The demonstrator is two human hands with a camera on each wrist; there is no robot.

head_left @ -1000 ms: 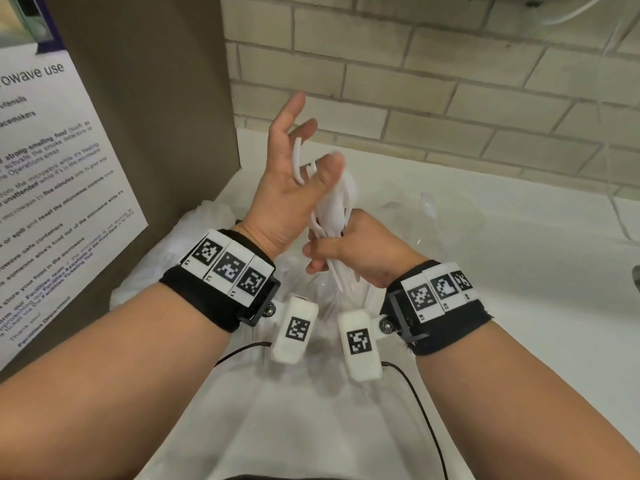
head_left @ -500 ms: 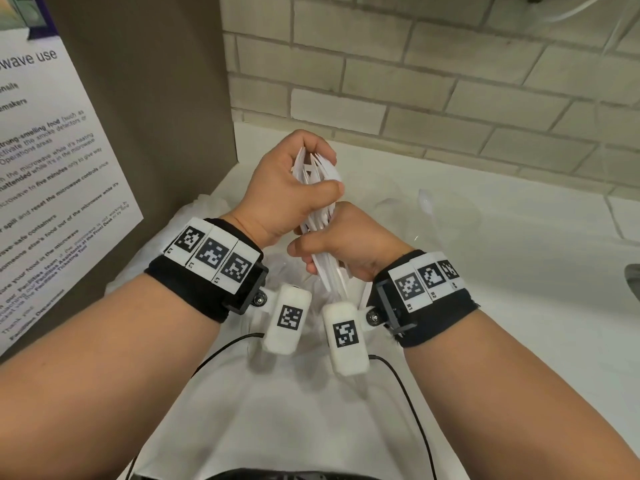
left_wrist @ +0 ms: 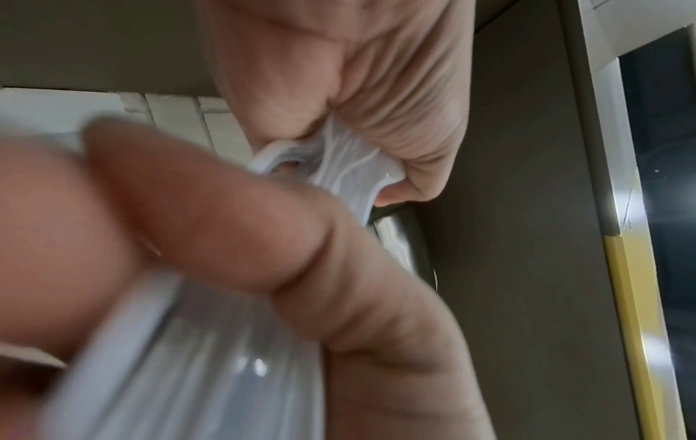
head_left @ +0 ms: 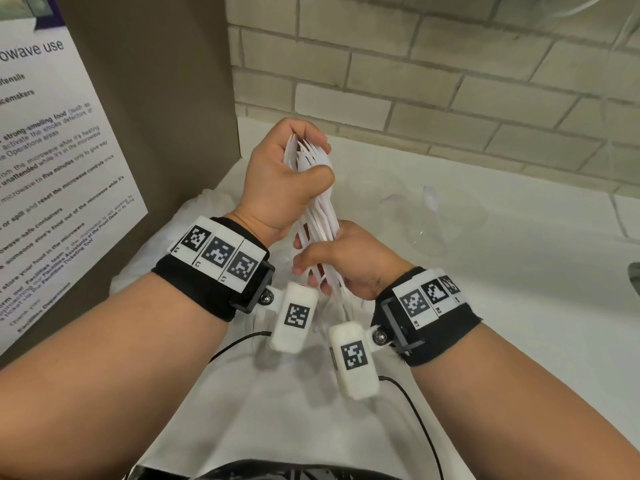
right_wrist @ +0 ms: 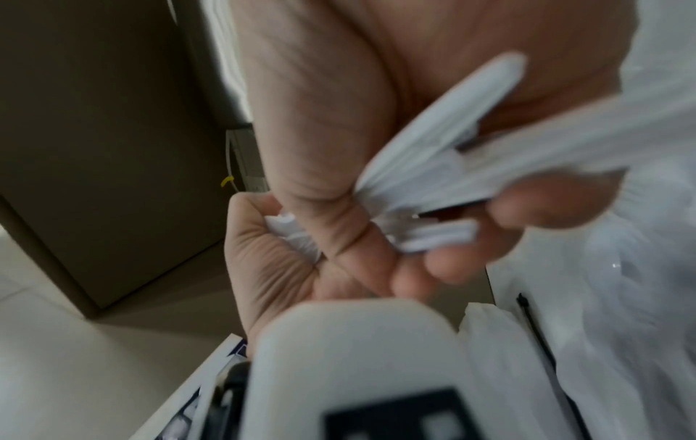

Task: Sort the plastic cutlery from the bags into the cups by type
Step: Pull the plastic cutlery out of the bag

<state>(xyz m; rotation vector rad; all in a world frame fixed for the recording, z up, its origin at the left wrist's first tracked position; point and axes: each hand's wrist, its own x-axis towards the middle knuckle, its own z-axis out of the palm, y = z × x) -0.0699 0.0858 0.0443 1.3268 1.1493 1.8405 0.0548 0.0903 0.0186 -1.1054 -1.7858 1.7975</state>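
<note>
A bundle of white plastic cutlery (head_left: 320,216) stands nearly upright between my hands above the bags, with fork tines showing at its top. My left hand (head_left: 294,168) grips the top end in a fist. My right hand (head_left: 336,265) grips the handles at the bottom. The left wrist view shows the left hand (left_wrist: 395,119) curled round the cutlery (left_wrist: 339,160). The right wrist view, blurred, shows the right hand's fingers (right_wrist: 535,208) wrapped round the handles (right_wrist: 433,148). Clear cups (head_left: 446,233) stand on the counter to the right, one holding a white spoon (head_left: 431,199).
Thin plastic bags (head_left: 207,209) lie crumpled on the white counter (head_left: 519,289) under my hands. A brown cabinet side (head_left: 156,116) with a printed notice (head_left: 52,168) stands close on the left. A brick wall (head_left: 450,81) lies behind. A sink edge (head_left: 635,275) shows at far right.
A second ago my left hand was open with fingers spread beside the bundle. It has since closed round the top end. My right hand keeps its grip on the handles.
</note>
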